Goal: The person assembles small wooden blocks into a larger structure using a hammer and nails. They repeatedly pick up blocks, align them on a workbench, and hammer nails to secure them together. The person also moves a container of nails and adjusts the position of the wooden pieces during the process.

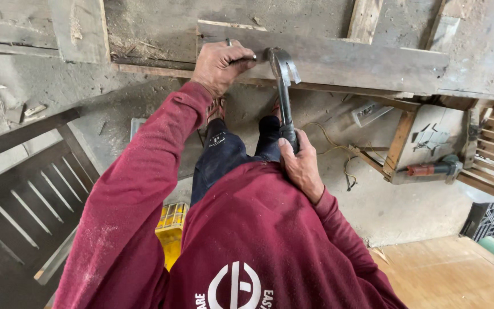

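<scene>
**Nailing a plank: nail held, hammer poised**

Head view. Holding a nail (241, 58) against a grey plank (338, 60), the left hand (219, 66) pinches it between thumb and fingers, the nail lying sideways with its head toward the hammer (284, 86). The right hand (299, 166) is clenched round the hammer's handle, low on the grip. The hammer head sits just beside the nail head, at or near contact; touching cannot be confirmed.

Judgement: the step in hand is starting the nail. The next move calls for light, square taps with the fingers kept back from the head, and firm blows only once the nail stands by itself.

Hidden or unclear: the nail's tip is covered by the fingers, so its seating in the plank cannot be told. The plank's right end is cut off by scrap timber. Dark trousers and feet show below. A power tool (433, 169) lies well apart on the right, its type indistinct.
</scene>
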